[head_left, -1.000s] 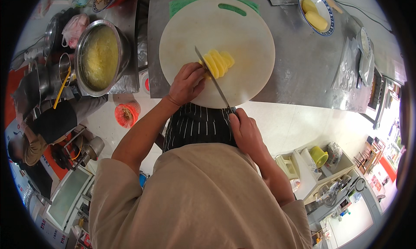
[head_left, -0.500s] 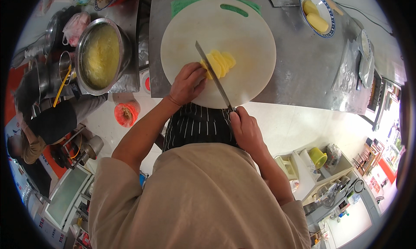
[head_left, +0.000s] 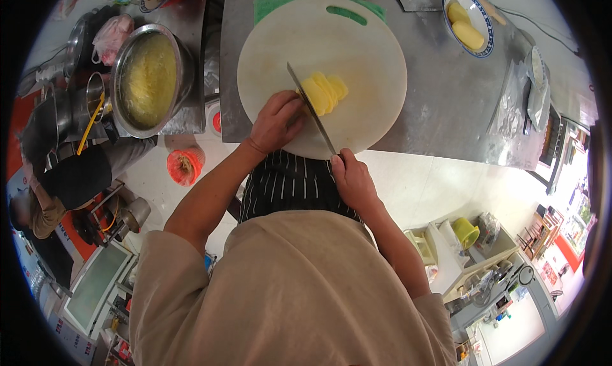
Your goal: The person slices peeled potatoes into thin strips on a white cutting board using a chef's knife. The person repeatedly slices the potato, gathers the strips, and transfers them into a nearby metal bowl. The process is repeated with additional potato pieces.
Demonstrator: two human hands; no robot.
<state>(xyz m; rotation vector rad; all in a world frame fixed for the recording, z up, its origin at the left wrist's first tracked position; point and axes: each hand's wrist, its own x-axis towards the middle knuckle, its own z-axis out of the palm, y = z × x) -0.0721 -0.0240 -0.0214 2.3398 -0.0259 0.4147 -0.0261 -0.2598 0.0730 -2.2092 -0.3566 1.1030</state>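
Two hands work close together over the round cutting board (head_left: 357,54), which lies on a steel table (head_left: 446,92). Far at the left, a big metal bowl (head_left: 150,79) of yellow shreds stands on a lower surface beside the table, near enough to be reached from the board. Next comes the left hand (head_left: 275,121): its fingers are curled down on the near end of a yellow peeled vegetable (head_left: 322,93), pressing it to the board so that it cannot slide. The cut slices lean on each other in a row just past the blade. The knife (head_left: 310,114) stands across the board with its edge down against the vegetable, right beside the left knuckles, which seem to guide it. The right hand (head_left: 352,178) is at the board's near rim, fingers closed firmly around the handle. At the far right a blue-rimmed plate (head_left: 478,3) keeps two more peeled pieces (head_left: 464,25), set apart from the board.
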